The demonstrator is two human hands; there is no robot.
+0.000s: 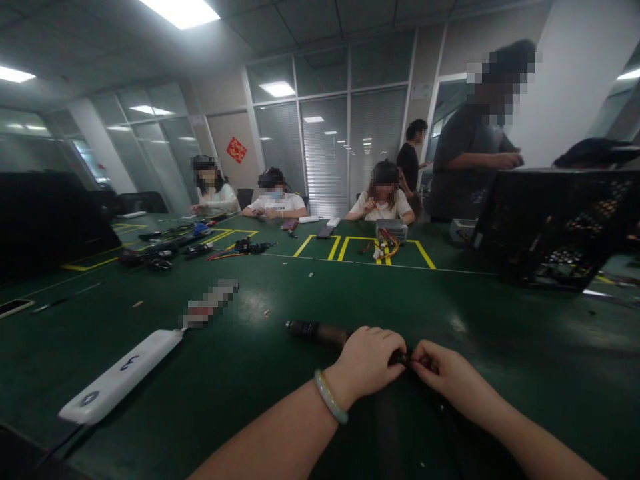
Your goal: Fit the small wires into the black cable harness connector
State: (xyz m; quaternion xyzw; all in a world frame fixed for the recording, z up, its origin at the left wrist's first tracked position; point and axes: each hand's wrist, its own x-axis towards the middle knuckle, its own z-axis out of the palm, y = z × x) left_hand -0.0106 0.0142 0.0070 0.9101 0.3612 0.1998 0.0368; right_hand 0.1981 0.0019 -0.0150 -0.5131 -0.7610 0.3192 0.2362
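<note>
In the head view, my left hand [373, 357], a bangle on its wrist, is closed over the rear of a dark, tube-shaped electric screwdriver [327, 333]. The tool lies along the green table with its metal tip to the left. Close by on the right, the fingers of my right hand [445, 370] pinch a thin dark cable [411, 360] at the tool's back end. My fingers partly cover the joint there, so whether the cable is plugged in is unclear. Below my right hand the dark cord [442, 408] runs down toward the table's near edge.
A long white device [125, 373] marked 3, with a cord, lies on the left. Dark cables [160, 253] are heaped farther back. A black computer case [555, 227] stands at right; a grey power supply [391, 230] with coloured wires sits across the table. Several people are beyond it.
</note>
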